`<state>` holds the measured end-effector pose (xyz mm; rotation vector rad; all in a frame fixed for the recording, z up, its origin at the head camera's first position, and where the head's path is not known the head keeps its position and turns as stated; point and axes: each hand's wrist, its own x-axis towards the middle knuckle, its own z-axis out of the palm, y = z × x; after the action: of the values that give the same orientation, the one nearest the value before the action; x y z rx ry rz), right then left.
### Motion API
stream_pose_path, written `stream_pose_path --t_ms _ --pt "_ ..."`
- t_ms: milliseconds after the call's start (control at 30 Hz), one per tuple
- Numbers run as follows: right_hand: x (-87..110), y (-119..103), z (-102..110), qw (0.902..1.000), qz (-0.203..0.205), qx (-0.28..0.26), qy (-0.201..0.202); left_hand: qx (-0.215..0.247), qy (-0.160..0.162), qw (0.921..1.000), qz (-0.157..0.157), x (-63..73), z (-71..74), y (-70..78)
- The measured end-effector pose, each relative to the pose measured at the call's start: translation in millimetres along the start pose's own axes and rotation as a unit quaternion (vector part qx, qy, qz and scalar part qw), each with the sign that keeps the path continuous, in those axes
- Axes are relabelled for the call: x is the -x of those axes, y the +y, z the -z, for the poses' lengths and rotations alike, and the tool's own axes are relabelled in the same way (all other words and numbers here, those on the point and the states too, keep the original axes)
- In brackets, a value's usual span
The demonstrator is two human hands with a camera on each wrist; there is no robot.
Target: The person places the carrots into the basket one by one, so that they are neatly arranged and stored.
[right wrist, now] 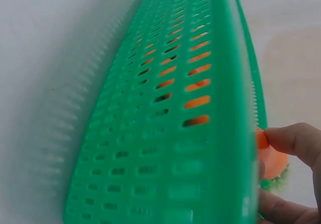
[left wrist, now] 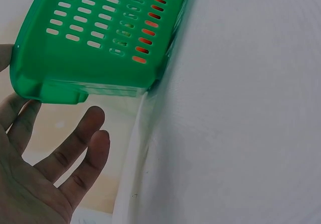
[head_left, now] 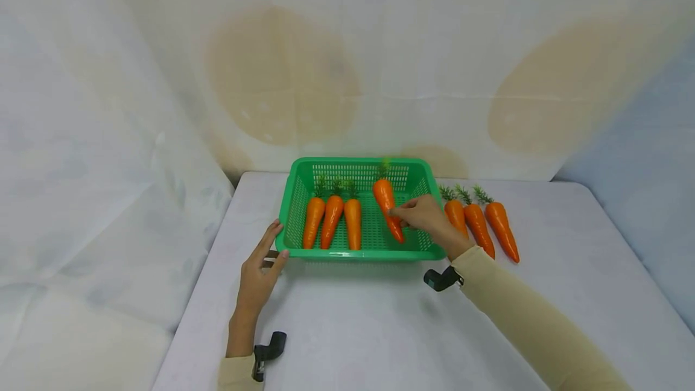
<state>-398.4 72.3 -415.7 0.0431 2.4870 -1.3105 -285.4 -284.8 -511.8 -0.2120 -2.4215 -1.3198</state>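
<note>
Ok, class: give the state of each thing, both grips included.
Green basket: upright on the table.
Three inner carrots: lying in the basket.
Fourth carrot: pinched, leafy end toward the basket's far side.
Three outer carrots: lying right of the basket.
Left grip: touching the basket, holding no carrot.
Right grip: pinching the fourth carrot.

Head view: right forearm [head_left: 453,240] conceals the lower part of one loose carrot [head_left: 455,214]; left sleeve [head_left: 236,374] is cut by the bottom edge. Left wrist view: basket [left wrist: 93,66] is cropped at the top. Right wrist view: near rim [right wrist: 236,133] is blurred; right hand [right wrist: 302,142] is cropped at right.
</note>
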Motion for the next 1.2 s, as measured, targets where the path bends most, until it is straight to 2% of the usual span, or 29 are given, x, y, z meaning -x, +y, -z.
stream_pose_path --t_ms 600,900,1200 --pt "-26.7 6.4 -39.6 0.9998 -0.014 0.017 0.003 -0.005 0.005 0.9999 -0.008 0.9 -0.5 0.6" --pt "-38.8 7.9 -51.8 0.9977 -0.022 0.064 -0.009 0.003 0.003 0.9999 -0.014 -0.4 -2.7 0.2" --pt "-38.5 7.4 -57.7 0.993 0.005 0.115 -0.025 0.0 0.003 0.9999 -0.014 0.1 -1.4 -2.6"
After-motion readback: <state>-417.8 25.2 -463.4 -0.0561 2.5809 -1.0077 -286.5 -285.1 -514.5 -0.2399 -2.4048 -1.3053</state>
